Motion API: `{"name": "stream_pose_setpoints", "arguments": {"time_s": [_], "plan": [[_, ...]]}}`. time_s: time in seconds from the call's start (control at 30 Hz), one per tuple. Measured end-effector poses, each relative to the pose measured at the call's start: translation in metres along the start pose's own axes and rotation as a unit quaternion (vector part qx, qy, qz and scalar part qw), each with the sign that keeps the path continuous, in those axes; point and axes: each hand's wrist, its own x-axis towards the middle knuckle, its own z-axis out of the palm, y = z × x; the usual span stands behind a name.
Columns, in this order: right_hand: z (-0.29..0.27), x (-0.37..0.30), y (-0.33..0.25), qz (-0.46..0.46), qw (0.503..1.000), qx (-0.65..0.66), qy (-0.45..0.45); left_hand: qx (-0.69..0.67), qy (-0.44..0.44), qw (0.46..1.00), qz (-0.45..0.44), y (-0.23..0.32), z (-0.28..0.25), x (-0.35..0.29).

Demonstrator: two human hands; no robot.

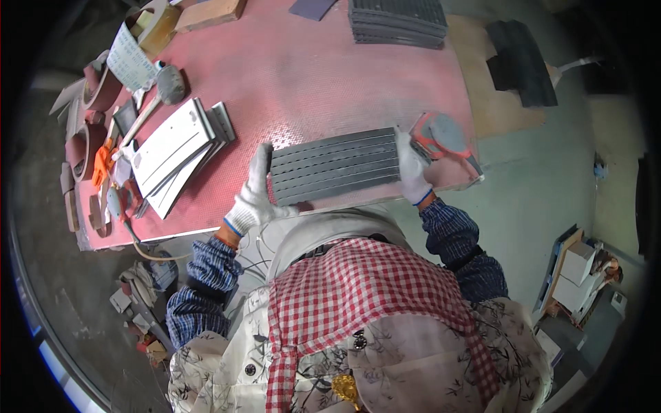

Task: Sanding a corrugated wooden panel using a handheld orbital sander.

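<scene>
Head view: left hand [253, 199] & right hand [412, 175] grip slatted grey panel [335, 166] ends, fingertips hidden.

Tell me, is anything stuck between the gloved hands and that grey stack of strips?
Nothing visible. The left hand grips one end of the grey stack and the right hand grips the other, gloves touching it directly.

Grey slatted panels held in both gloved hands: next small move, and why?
Probably set the grey panels down flat on the red table. Left hand and right hand grip opposite ends, and the stack overhangs the near edge.
</scene>
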Motion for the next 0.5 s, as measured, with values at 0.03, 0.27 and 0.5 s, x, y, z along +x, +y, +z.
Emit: {"name": "stream_pose_setpoints", "arguments": {"time_s": [0.03, 0.27, 0.5], "plan": [[-0.004, -0.003, 0.013, 0.0, 1.0, 0.006, -0.006, -0.04, 0.014, 0.999, -0.016, -0.004, 0.005, -0.003], [-0.019, -0.02, -0.003, -0.323, 0.875, -0.358, -0.04, -0.054, 0.001, 0.995, -0.085, -0.013, 0.04, -0.004], [-0.038, -0.006, 0.004, -0.319, 0.875, -0.361, -0.046, -0.107, 0.014, 0.99, -0.09, -0.033, 0.059, -0.001]]}}
